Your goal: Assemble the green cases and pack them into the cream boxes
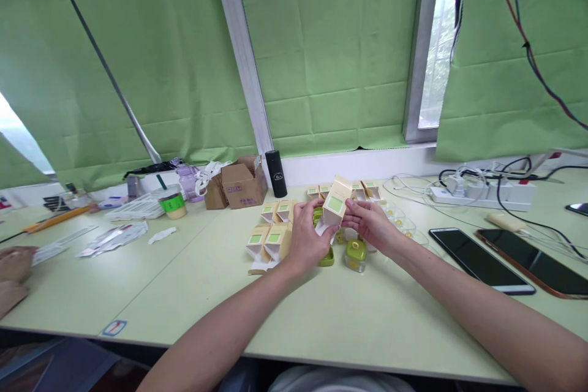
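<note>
Both hands hold one small cream carton with a green label (335, 202), raised a little above the pale green table (358, 312). My left hand (307, 234) grips its lower left side with curled fingers. My right hand (370, 222) pinches its right edge. The carton's top flap stands open. Beside my left hand stand several more cartons of the same kind (271, 239). Under my hands sit small green-lidded jars (356, 254) and a loose green lid (327, 258).
Two phones (480, 258) lie at the right, near a power strip (482, 194) with tangled cables. A black cylinder (276, 173), brown cardboard boxes (241, 185) and a green-banded cup (174, 203) stand at the back. Another person's hands (13, 275) rest at the left edge.
</note>
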### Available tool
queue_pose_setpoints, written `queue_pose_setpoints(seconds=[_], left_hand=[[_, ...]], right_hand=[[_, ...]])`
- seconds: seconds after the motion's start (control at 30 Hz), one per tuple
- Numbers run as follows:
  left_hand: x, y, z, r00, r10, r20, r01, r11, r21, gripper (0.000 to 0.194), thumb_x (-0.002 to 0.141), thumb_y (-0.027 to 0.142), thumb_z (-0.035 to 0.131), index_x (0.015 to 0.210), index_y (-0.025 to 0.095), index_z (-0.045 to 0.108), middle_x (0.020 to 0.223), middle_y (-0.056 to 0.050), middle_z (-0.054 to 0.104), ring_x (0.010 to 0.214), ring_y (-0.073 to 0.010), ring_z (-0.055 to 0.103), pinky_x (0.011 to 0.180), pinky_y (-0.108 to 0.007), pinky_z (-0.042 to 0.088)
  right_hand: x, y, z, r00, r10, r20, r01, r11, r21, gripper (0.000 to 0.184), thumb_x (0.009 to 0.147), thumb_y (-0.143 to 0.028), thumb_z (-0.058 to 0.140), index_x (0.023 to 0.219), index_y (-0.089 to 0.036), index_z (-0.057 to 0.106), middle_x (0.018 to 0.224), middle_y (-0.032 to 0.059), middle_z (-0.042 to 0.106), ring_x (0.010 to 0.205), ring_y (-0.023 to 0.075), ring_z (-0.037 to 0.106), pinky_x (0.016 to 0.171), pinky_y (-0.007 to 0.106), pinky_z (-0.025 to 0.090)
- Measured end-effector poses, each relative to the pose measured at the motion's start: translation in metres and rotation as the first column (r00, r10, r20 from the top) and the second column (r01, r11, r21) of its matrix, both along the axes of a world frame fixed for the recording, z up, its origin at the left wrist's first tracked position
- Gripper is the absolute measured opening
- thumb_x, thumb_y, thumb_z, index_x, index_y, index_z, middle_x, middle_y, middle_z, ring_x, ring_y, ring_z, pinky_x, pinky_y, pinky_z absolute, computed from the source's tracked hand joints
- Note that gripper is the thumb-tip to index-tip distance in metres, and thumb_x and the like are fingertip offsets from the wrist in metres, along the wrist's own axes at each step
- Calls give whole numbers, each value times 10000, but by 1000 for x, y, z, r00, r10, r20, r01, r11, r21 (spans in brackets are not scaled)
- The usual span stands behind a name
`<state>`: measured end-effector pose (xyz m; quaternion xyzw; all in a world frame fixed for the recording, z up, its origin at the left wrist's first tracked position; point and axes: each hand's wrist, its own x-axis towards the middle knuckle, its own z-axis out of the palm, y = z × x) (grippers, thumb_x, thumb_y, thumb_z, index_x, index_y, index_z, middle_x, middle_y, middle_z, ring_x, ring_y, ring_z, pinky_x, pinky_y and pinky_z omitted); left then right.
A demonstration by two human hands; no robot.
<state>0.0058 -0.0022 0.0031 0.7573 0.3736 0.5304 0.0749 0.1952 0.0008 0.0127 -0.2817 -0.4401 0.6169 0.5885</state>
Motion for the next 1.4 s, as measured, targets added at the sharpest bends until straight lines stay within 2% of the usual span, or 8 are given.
queue_pose_setpoints(seconds=[0.2, 0.37, 0.6, 0.73, 1.0, 1.13, 1.27, 1.4], left_hand=[[0, 0, 6, 994, -49, 93, 55, 997, -58, 318, 952, 383, 671, 1215, 212, 617, 1172, -116, 638, 1128, -261, 608, 987, -444, 517], [4, 1, 6, 968, -71, 241, 121, 972, -202, 342, 969, 468, 639, 1163, 186, 644, 1149, -121, 694, 1040, -239, 657, 899, -389, 520], [9, 1, 8, 788, -225, 573, 450, 845, -289, 470, 889, 537, 736, 1160, 175, 607, 1076, -120, 771, 940, -234, 736, 802, -342, 569], [8, 0, 12, 708, -233, 667, 543, 784, -301, 480, 811, 491, 820, 1109, 176, 614, 1001, -87, 792, 895, -235, 761, 811, -351, 586], [7, 1, 11, 658, -245, 712, 615, 720, -321, 461, 784, 474, 836, 1056, 178, 612, 935, -64, 790, 847, -236, 767, 781, -363, 594], [5, -1, 11, 730, -288, 620, 555, 778, -294, 410, 858, 515, 765, 1047, 198, 588, 952, -66, 775, 840, -227, 756, 764, -358, 593], [-1, -4, 12, 938, -250, 239, 262, 965, -23, 163, 982, 362, 617, 1062, 223, 646, 1133, -103, 755, 1112, -261, 682, 948, -453, 565], [-7, -4, 10, 994, -52, -96, 80, 946, 315, 179, 943, 176, 587, 1011, 271, 722, 1251, -63, 751, 1311, -319, 517, 1090, -612, 451]], right_hand=[[-2, -2, 1, 999, -35, 1, 35, 999, 12, 401, 682, -474, 951, 853, -178, 742, 800, 79, 778, 651, 157, 710, 644, 266, 624], [-8, -4, 1, 995, -103, -2, 103, 993, 62, 457, 635, -486, 972, 867, -205, 696, 764, 21, 766, 656, 129, 695, 632, 233, 583], [-7, -2, -4, 987, -115, 110, 101, 987, 127, 667, 641, -471, 957, 1182, -229, 650, 911, 43, 823, 754, 190, 737, 669, 289, 560], [-5, -1, -4, 980, -129, 154, 111, 986, 122, 578, 642, -506, 945, 1081, -200, 729, 914, 74, 825, 746, 205, 735, 646, 294, 549], [-3, 0, -4, 960, -187, 206, 158, 976, 150, 448, 640, -497, 942, 920, -185, 784, 883, 79, 815, 746, 217, 714, 628, 309, 533], [-5, -1, -2, 957, -214, 197, 179, 967, 180, 422, 633, -481, 938, 899, -200, 769, 887, 63, 809, 751, 214, 710, 689, 336, 560], [-7, 0, -1, 931, -313, 189, 265, 933, 242, 348, 633, -377, 920, 900, -225, 758, 915, 40, 803, 862, 228, 716, 826, 367, 577], [-3, 5, -4, 892, -435, 123, 408, 892, 192, 357, 622, -276, 863, 959, -240, 751, 962, 27, 802, 917, 247, 724, 807, 352, 582]])
